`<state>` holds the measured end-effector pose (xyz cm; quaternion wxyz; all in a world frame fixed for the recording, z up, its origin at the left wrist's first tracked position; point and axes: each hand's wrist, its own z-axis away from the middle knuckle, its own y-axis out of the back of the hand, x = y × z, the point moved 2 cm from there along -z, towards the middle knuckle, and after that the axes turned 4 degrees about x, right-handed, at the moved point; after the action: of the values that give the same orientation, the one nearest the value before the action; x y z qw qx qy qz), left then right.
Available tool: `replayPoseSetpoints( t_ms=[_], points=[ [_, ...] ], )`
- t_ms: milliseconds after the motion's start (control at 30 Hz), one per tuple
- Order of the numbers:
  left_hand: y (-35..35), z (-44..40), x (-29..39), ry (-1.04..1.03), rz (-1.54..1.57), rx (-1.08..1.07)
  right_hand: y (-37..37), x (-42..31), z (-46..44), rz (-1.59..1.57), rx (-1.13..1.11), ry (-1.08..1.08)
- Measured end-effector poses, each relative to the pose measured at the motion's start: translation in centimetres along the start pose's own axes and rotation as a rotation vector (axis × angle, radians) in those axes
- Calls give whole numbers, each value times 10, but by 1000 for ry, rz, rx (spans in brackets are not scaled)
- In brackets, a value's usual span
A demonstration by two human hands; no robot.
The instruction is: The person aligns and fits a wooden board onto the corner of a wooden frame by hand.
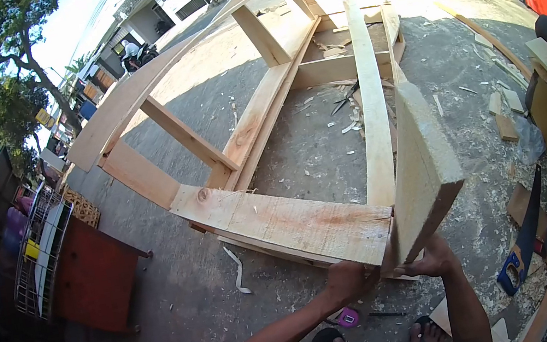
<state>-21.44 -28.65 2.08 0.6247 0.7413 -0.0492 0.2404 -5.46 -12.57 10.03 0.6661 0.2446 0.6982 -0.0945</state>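
Note:
A large pale wooden bench frame (281, 220) stands on the ground before me, its front plank running to a corner near my hands. My left hand (348, 281) is closed just below the plank's edge beside that corner; its fingers are mostly hidden. An upright board (424, 176) rises at the corner, tilted toward the right. My right hand (434, 258) grips the board's lower end, thumb pointing toward the corner. On the ground below lies a purple tape measure (347, 317), with a dark pencil-like stick (387, 314) beside it.
A handsaw (524, 239) with a blue and yellow handle lies at right among offcuts (506, 123) and shavings. Pliers-like dark tool (346, 98) rests inside the frame. At left stands a red-brown table (99, 270) with a wire rack (42, 247). Someone on a motorbike (139, 52) is far off.

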Motion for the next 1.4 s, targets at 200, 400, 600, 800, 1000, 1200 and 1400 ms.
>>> replayPoseSetpoints(
  t_ms=[200, 400, 600, 800, 1000, 1200, 1400],
  points=[
    [51, 1, 4, -65, -47, -429, 2, 10, -2, 38, 3, 97],
    [295, 7, 95, -542, 381, -247, 1, 11, 0, 1, 5, 88],
    [387, -14, 135, -1007, 1184, 724, -26, 26, 9, -38, 41, 70],
    [385, -10, 104, -938, 1162, 971, -3, 31, 12, 15, 139, -12],
    [344, -37, 88, -670, 1173, 917, -8, 20, 13, -84, 162, -68],
    [342, -40, 83, -639, 1164, 884, -6, 29, 16, -52, 101, -115],
    [378, -10, 81, -802, 1148, 969, -5, 34, 15, -109, 159, -74]
  ],
)
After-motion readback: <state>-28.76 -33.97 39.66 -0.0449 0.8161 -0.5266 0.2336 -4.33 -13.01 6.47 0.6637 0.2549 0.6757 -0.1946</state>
